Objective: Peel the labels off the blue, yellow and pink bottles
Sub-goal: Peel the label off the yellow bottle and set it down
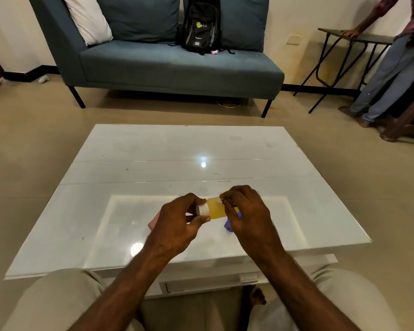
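A small yellow bottle [216, 208] with a white cap is held sideways above the white table [153, 163]. My left hand [177, 225] grips its cap end. My right hand [244, 211] pinches a bit of white label [219, 199] at the bottle's upper edge. The blue bottle [228, 224] lies on the table, mostly hidden under my right hand. A pink bottle [152, 223] peeks out on the table behind my left wrist.
The glossy table has a raised glass top reaching to my knees. Beyond it stands a blue sofa [172, 65] with a black backpack [201, 22]. At the far right a person [392, 68] leans on a folding table [359, 38].
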